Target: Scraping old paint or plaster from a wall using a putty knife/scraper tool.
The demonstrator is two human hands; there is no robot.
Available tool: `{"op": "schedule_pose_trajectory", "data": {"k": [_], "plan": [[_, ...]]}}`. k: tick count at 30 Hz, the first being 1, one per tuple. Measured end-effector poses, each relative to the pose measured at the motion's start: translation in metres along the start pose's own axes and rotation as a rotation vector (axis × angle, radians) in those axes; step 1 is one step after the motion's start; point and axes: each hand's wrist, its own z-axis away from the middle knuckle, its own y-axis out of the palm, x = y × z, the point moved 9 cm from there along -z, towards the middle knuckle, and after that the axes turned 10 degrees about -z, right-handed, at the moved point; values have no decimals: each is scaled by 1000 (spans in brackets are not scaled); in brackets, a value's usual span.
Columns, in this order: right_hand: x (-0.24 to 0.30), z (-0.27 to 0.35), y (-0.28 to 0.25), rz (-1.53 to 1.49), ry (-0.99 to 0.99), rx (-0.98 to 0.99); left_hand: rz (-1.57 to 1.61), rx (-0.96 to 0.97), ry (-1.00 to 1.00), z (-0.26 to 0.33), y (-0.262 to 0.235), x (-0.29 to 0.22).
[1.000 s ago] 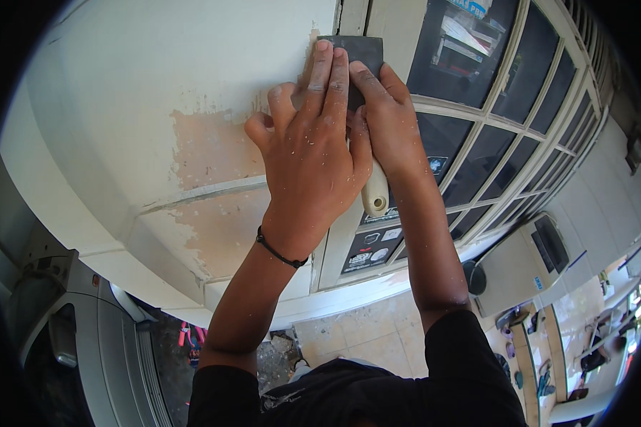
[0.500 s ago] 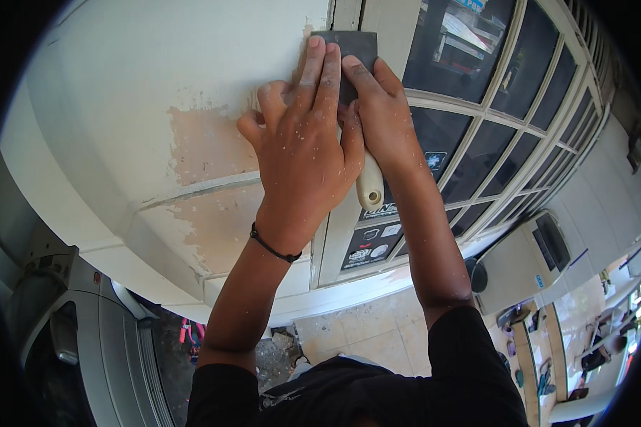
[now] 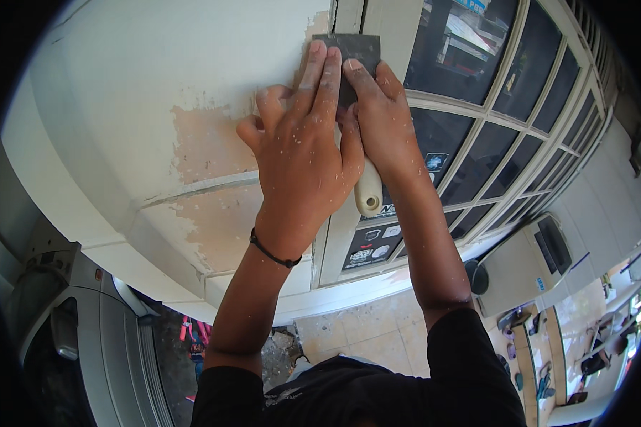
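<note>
A paint scraper (image 3: 360,47) with a broad dark blade and a cream handle lies against the wall (image 3: 142,64) beside the door frame (image 3: 387,35). My right hand (image 3: 383,117) is closed round it, index finger and thumb up along the blade. My left hand (image 3: 303,139) presses two straight fingertips onto the blade's left part, while its other fingers curl against the wall. Bare pinkish patches (image 3: 210,142) show left of my left hand, where the white paint is gone. Pale flecks dot both hands. Part of the handle is hidden behind my hands.
Dark glass panes (image 3: 470,43) in a white grid stand to the right, with stickers (image 3: 370,245) on a lower one. A silver car (image 3: 92,341) is close at the lower left. Tiles (image 3: 356,324) cover the floor below. A white cabinet-like box (image 3: 523,267) stands at the right.
The scraper and both hands have shifted very slightly down the wall in the picture. The grip looks the same.
</note>
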Motion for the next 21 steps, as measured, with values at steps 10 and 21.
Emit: {"op": "schedule_pose_trajectory", "data": {"k": [10, 21], "plan": [[-2, -1, 1, 47, 6, -6, -76, -2, 11, 6, 1, -1], [7, -12, 7, 98, -38, 5, -78, 44, 26, -7, -3, 6]]}}
